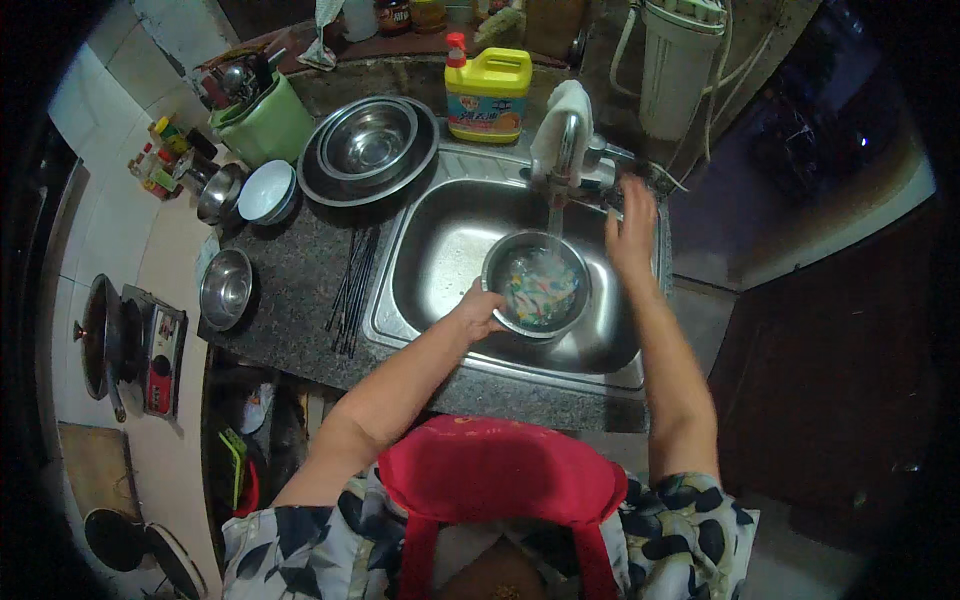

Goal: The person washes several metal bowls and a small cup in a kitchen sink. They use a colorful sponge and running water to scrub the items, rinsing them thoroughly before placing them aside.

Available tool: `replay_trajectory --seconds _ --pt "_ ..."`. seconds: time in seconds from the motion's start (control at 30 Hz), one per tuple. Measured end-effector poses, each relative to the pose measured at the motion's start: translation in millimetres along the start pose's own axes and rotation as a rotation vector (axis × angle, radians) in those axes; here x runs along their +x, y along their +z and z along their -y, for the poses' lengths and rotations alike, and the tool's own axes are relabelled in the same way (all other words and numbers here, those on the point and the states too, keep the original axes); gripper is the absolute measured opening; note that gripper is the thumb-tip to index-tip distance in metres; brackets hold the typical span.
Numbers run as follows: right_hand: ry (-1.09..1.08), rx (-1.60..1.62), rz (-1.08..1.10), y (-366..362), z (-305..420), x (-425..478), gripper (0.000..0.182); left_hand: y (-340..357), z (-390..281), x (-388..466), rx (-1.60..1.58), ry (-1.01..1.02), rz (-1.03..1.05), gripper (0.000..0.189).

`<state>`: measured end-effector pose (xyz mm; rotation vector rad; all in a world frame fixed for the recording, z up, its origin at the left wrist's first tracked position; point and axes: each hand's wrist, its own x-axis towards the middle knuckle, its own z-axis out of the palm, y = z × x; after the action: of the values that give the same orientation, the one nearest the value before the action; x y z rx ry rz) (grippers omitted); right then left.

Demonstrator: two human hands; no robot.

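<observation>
My left hand (480, 309) grips the near left rim of a round stainless-steel bowl (493, 259). It holds the bowl over the sink basin (439, 240). Water and a cluster of white pieces with coloured patches (540, 292) fill the bowl; what they are, I cannot tell. A stream of water (556, 217) runs into it from the metal faucet (571, 142), which has a white cloth (559, 112) draped over it. Empty and with thumb apart, my right hand (634, 229) is raised above the sink's right side, near the faucet's base.
Dark chopsticks (352, 292) lie left of the sink. Nested metal basins (367, 146), white bowls (266, 191) and a small steel bowl (226, 290) stand on the granite counter (296, 322). Behind the sink is a yellow detergent jug (487, 97); a water filter housing (681, 71) hangs at right.
</observation>
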<state>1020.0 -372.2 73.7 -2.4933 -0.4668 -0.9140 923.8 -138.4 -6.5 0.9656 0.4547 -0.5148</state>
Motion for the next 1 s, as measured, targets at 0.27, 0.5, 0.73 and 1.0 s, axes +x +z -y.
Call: replay_trajectory --seconds 0.27,0.5,0.73,1.0 --pt "0.333 -0.311 0.778 -16 7 97 0.052 14 4 -4 -0.090 0.003 0.021 0.069" --pt "0.073 0.295 0.521 -1 47 -36 0.039 13 4 -7 -0.148 0.046 -0.074 0.077" --pt "-0.011 0.386 0.737 70 77 -95 0.048 20 2 -16 -0.171 -0.007 0.003 0.079" --pt "-0.119 0.543 0.933 45 80 -94 0.042 3 -1 -24 -0.129 0.022 -0.024 0.077"
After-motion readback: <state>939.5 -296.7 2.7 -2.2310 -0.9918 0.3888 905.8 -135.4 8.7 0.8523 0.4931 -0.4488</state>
